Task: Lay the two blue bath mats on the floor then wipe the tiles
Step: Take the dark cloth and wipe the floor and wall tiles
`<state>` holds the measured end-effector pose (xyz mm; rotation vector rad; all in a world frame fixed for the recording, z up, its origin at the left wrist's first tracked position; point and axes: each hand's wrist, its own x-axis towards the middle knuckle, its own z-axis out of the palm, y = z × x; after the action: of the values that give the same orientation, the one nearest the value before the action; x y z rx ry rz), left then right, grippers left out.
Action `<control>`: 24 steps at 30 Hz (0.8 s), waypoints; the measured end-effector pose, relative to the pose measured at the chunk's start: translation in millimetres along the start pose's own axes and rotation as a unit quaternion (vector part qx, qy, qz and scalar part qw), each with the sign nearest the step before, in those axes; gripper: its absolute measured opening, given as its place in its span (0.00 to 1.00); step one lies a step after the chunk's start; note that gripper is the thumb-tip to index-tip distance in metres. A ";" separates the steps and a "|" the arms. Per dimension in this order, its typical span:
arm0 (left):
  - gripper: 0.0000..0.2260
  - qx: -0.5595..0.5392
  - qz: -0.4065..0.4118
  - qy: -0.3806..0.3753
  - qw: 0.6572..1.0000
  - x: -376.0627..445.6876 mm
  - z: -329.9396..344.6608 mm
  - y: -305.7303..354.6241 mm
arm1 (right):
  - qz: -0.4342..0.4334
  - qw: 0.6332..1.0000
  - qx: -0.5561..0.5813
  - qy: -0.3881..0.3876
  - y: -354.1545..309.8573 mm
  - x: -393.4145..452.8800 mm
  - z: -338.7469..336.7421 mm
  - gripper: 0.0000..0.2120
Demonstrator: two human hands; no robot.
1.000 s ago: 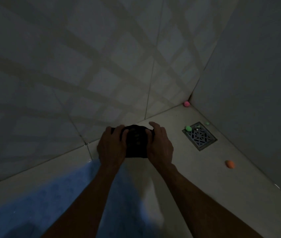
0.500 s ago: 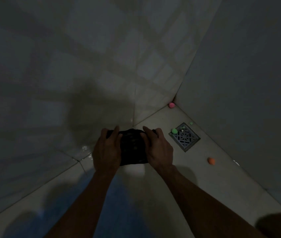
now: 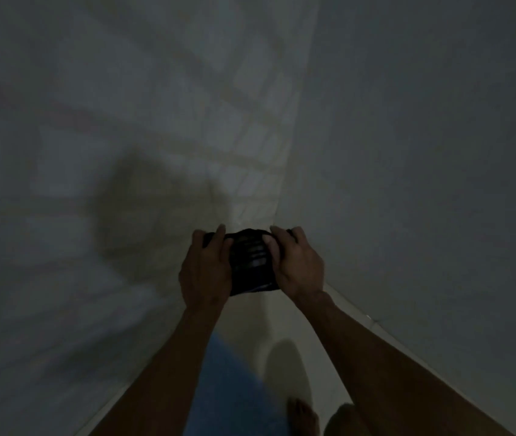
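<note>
The room is dim. A dark, bunched cloth (image 3: pixel 252 262) with faint pale stripes is held up in front of the wall corner. My left hand (image 3: pixel 204 272) grips its left side and my right hand (image 3: pixel 297 265) grips its right side, fingers curled over the top. Below my forearms a blue bath mat (image 3: pixel 228 391) lies on the pale floor tiles (image 3: pixel 285 322). Only one mat shows in this frame. The tiled wall (image 3: pixel 124 184) on the left carries crossed light bands.
A plain grey wall (image 3: pixel 423 152) closes the right side and meets the tiled wall in a corner just behind the cloth. A bare foot (image 3: pixel 303 416) stands on the floor at the bottom, beside the mat. The floor strip between the walls is narrow.
The view has swung up and right, so the floor drain and the small coloured balls have left the frame. Both hands have risen with the cloth, still gripping it.
</note>
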<state>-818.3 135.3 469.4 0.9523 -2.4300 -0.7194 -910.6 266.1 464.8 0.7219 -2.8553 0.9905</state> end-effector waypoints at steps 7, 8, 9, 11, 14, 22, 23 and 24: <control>0.17 -0.004 0.062 0.040 0.997 18.9 -155.8 127.1 | -0.029 0.998 -0.005 0.056 -99.7 18.6 -178.6 0.20; 0.17 -0.005 0.073 0.052 0.996 20.8 -175.4 144.1 | -0.035 0.998 0.000 0.061 -110.5 22.2 -200.2 0.19; 0.16 -0.005 0.084 0.068 0.994 23.7 -194.6 161.4 | -0.044 0.997 0.008 0.068 -121.9 26.8 -220.9 0.18; 0.16 -0.006 0.093 0.104 0.990 30.7 -227.3 194.3 | -0.066 0.993 0.021 0.096 -142.2 38.3 -257.6 0.16; 0.16 -0.013 0.083 0.131 0.988 39.8 -270.0 238.5 | -0.102 0.985 0.052 0.131 -171.1 58.2 -305.6 0.15; 0.14 0.007 0.099 0.271 0.957 54.4 -340.3 337.2 | -0.209 0.954 0.122 0.177 -209.7 104.6 -415.1 0.13; 0.14 0.010 0.097 0.288 0.953 54.5 -346.0 348.7 | -0.223 0.950 0.128 0.179 -211.7 110.8 -427.2 0.13; 0.13 0.013 0.097 0.304 0.948 54.4 -351.6 360.4 | -0.237 0.945 0.136 0.181 -214.0 117.3 -439.0 0.13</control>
<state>-836.1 215.4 969.1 0.7816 -1.9466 -0.2638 -972.7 330.5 959.0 1.0522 -2.1137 1.2789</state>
